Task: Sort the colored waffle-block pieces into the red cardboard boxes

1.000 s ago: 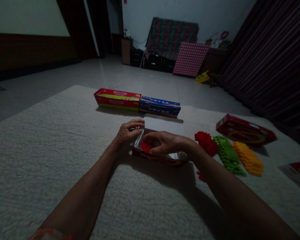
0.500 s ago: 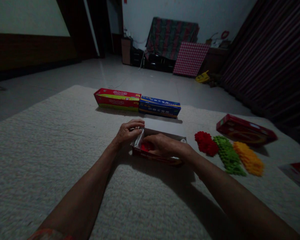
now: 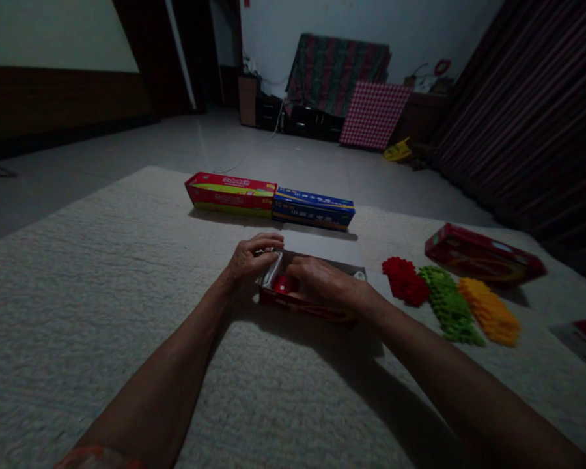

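My left hand (image 3: 252, 258) grips the left end of an open cardboard box (image 3: 293, 305), its fingers over the back corner and its thumb at the rim. The box has dark red outer walls, and its white lid flap (image 3: 320, 243) is folded back on the far side. My right hand (image 3: 322, 281) reaches into the box with curled fingers. A shiny red item (image 3: 283, 284) lies inside by those fingertips; whether they hold it is hidden. White lining (image 3: 272, 270) shows along the box's left inside wall.
Behind the box lie a red-and-yellow carton (image 3: 232, 194) and a blue carton (image 3: 313, 208). To the right are red (image 3: 405, 280), green (image 3: 449, 305) and orange (image 3: 489, 311) knobbly pieces, and a dark red box (image 3: 486, 255). Everything rests on a pale quilted cover (image 3: 127, 293).
My right hand has lifted slightly inside the box and its fingers are more curled, so the red item shows more shine. The left hand keeps its hold on the box.
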A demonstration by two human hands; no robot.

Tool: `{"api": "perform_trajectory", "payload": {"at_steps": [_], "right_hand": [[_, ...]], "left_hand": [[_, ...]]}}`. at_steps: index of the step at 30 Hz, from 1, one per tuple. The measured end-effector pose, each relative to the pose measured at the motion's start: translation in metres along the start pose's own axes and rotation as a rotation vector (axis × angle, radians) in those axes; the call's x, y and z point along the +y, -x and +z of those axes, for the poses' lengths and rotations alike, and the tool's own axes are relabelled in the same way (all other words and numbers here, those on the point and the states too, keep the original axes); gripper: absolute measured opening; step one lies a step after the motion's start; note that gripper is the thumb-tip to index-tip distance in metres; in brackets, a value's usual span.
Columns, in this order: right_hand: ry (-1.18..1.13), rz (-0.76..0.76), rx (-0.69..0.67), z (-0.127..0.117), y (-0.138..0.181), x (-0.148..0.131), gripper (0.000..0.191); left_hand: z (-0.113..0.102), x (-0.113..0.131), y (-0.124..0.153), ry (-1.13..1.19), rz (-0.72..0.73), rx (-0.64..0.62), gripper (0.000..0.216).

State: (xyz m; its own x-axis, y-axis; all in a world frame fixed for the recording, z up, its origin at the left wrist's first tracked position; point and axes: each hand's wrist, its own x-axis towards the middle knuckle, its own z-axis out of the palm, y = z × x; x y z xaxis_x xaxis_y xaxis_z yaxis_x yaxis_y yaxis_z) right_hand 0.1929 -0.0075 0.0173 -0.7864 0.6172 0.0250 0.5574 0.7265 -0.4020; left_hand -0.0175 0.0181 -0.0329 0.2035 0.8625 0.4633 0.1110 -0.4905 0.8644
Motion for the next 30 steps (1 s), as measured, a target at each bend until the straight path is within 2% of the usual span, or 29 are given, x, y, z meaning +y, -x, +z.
{"api": "perform_trajectory", "payload": {"at_steps": [5, 14, 19, 30], "right_hand": [[-0.002, -0.002, -0.073, 0.002, 0.0, 0.006, 0.011], [0.149, 0.079, -0.128, -0.006, 0.001, -0.013, 0.014], [0.185, 0.068, -0.109, -0.005, 0.0, -0.012, 0.017], [0.17, 0.106, -0.227, -0.019, 0.002, -0.007, 0.014]], "left_hand": [[0.0, 0.0, 0.0, -0.023, -0.002, -0.012, 0.021], [0.0, 0.003, -0.001, -0.042, 0.0, -0.002, 0.021], [0.0, 0.004, 0.0, -0.044, -0.01, -0.015, 0.022], [-0.001, 0.002, 0.0, -0.042, 0.007, -0.019, 0.02]]}}
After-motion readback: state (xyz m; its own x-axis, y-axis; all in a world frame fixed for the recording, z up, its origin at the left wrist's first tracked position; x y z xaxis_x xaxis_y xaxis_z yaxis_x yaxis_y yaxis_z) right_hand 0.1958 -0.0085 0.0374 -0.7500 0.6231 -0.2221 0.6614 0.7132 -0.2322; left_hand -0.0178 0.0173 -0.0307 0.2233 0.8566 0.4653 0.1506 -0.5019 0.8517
